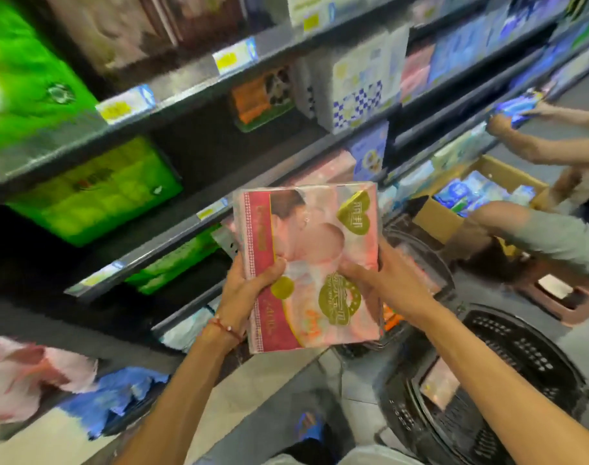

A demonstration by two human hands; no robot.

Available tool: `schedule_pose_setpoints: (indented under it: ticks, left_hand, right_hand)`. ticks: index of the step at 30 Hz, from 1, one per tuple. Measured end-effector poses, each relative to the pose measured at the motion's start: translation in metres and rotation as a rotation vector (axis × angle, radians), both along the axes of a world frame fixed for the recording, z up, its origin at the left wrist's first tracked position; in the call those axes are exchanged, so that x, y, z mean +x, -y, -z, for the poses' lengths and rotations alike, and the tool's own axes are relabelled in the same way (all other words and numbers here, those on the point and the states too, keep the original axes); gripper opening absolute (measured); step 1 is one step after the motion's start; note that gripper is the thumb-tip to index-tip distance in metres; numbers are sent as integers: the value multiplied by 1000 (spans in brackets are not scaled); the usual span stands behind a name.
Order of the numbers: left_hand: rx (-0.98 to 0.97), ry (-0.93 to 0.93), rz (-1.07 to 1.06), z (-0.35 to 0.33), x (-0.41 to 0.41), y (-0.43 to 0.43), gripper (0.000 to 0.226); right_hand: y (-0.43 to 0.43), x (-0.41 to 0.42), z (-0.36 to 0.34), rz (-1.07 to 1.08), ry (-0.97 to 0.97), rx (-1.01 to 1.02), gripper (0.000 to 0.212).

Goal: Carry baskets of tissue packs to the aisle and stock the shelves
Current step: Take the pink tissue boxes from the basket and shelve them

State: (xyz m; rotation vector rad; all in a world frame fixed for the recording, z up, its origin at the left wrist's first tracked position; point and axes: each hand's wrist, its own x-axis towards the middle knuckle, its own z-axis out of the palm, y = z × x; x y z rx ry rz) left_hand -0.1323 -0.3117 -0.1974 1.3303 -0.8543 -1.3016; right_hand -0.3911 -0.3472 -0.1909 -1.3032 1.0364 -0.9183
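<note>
I see a flat, glossy pink tissue pack [306, 250] held up in front of the grey metal shelf [158, 248]. My left hand [249, 280] curls round its lower left edge, and my right hand [387, 280] clasps the lower right. A black perforated plastic basket [528, 357] sits below right. Beyond it is a cardboard box [437, 219], blurred, probably holding blue packs.

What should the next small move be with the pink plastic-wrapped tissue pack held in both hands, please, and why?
Probably lift the pink plastic-wrapped tissue pack forward into the dark shelf gap: left hand and right hand grip it, and similar pink packs sit beside that gap.
</note>
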Motion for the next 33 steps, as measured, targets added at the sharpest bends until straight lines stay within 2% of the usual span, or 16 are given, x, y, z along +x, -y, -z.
schedule_pose_setpoints:
  ticks: [2,4,6,9,13,16,22,24,29,33]
  left_hand:
    - [-20,-29,-26,-16,35,4,72]
    - [-46,-38,-57,-33,66,7,92]
    - [-71,3,-94,-46,93,9,101]
    - [-101,39,-160,-62,125,8,107]
    - [-157,25,-252,-80,157,18,100]
    - [-208,13,-348,-96,170,33,113]
    - [-301,-58,-459,-137,178,70,118]
    - [-329,-60,-486,-150,178,85,115]
    - [-397,-35,-547,-180,170,124,86]
    - [-469,66,-536,-204,160,152,76]
  right_hand:
    - [16,32,-15,-55,15,-21,60]
    - [31,62,-28,-78,27,-66,61]
    - [44,89,-40,-105,37,-99,60]
    - [56,126,-57,-166,60,-126,59]
    - [76,165,-78,-262,53,-182,62]
    - [98,187,-97,-323,48,-237,67]
    - [152,214,-141,-397,85,-332,67]
    - [172,217,-150,-420,114,-349,64]
    - [221,217,-177,-483,182,-379,61]
    - [250,211,-194,-486,263,-431,66]
